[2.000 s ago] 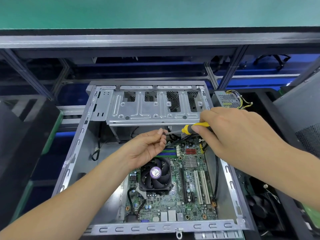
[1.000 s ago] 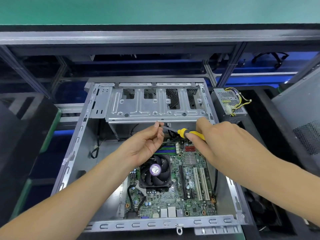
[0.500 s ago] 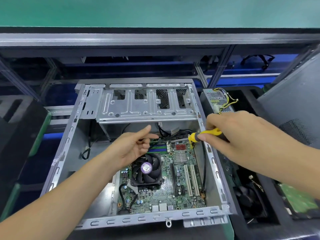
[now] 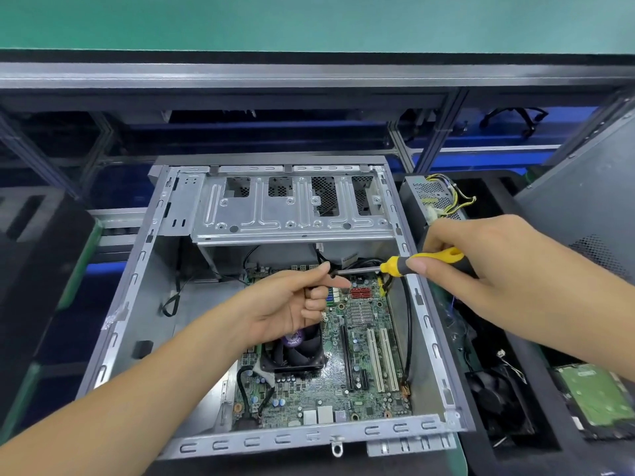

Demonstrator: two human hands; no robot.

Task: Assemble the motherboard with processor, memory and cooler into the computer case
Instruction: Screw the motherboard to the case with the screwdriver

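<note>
Right hand [image 4: 494, 269] grips a yellow-and-black-handled screwdriver [image 4: 426, 261]; left hand [image 4: 292, 304] pinches its tip, probably seating a screw, above the green motherboard [image 4: 364, 341].

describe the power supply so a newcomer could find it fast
Start at the open computer case. Just outside its far right corner sits the power supply, a grey perforated metal box. Unlike its neighbours, yellow and black wires spill from it.

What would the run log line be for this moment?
right hand: grips screwdriver | left hand: pinches its tip | motherboard: in case | screw: not visible
</note>
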